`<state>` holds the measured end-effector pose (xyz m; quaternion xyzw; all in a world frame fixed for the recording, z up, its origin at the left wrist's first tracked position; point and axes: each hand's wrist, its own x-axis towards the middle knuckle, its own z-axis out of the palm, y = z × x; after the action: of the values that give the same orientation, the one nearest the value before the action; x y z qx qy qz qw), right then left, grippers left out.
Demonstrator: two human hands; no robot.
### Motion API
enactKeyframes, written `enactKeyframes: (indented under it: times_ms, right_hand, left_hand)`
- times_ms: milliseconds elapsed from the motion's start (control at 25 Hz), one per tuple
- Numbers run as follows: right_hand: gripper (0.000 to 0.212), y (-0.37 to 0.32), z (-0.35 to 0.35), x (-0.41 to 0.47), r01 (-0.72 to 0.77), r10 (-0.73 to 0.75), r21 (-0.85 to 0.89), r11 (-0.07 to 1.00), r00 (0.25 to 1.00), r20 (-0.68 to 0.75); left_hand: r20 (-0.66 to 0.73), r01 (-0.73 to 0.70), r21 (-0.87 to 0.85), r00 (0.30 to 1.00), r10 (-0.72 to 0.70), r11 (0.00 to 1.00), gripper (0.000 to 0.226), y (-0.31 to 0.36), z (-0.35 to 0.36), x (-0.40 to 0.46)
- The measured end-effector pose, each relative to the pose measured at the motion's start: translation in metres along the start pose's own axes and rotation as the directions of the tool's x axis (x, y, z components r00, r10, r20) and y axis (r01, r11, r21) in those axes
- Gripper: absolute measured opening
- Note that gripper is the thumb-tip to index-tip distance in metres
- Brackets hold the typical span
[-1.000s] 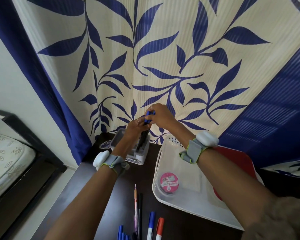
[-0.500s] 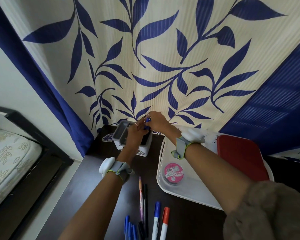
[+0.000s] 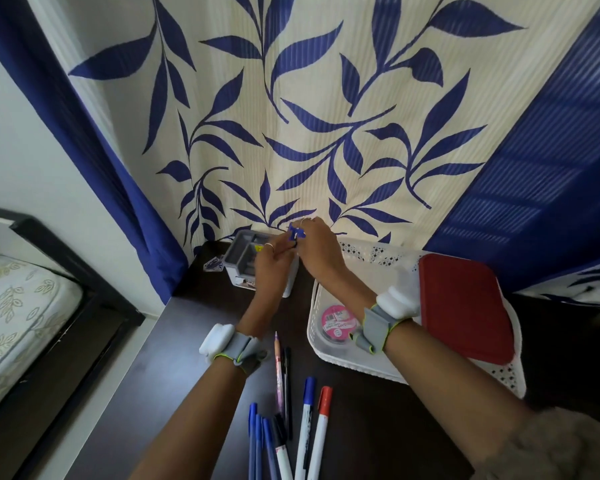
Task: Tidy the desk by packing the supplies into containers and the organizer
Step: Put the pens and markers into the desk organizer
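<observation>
Both hands meet over the grey organizer [image 3: 244,249] at the far edge of the dark table [image 3: 174,344]. The left hand [image 3: 269,268] and the right hand [image 3: 317,247] pinch small blue-capped pens [image 3: 297,233] between their fingertips, just above the organizer's compartments. To the right sits a white perforated tray [image 3: 361,363] holding a round pink-labelled container [image 3: 335,323] and a red lid [image 3: 465,306]. Nearer the person, a pink pencil [image 3: 278,372], a black pen [image 3: 287,386], blue pens [image 3: 257,441] and blue- and red-capped markers [image 3: 312,427] lie on the table. A leaf-patterned curtain [image 3: 309,116] hangs behind; a bed [image 3: 18,306] stands at left.
</observation>
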<state>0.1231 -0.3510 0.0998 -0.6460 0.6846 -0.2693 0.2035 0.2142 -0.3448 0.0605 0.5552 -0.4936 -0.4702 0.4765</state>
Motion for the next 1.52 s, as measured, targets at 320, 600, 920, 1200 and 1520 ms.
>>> enactKeyframes:
  times_ms: [320,600,920,1200,1520]
  right_hand:
    - [0.035,-0.007,-0.006,-0.131,-0.16,0.157,0.13,0.978,0.987,0.034]
    - [0.027,0.029,0.05,-0.213,-0.275,0.281,-0.057,0.96,0.929,0.24]
    - [0.033,0.027,0.076,-0.233,-0.253,0.309,-0.215,0.943,0.904,0.295]
    - [0.034,0.02,0.07,-0.226,-0.276,0.314,-0.168,0.946,0.912,0.266]
    - [0.073,0.008,0.035,-0.237,-0.366,0.275,0.193,0.911,0.884,0.377]
  left_hand:
    - [0.073,0.129,-0.144,0.99,-0.12,0.981,0.019,-0.022,-0.02,-0.124]
    - [0.024,0.361,-0.069,0.932,-0.361,0.93,0.023,-0.072,-0.032,-0.187]
    - [-0.005,0.405,-0.1,0.913,-0.408,0.909,0.021,-0.069,-0.045,-0.201]
    - [0.013,0.447,-0.148,0.893,-0.45,0.882,0.02,-0.065,-0.045,-0.203]
    - [0.244,0.551,-0.234,0.831,-0.5,0.801,0.018,-0.055,-0.053,-0.208]
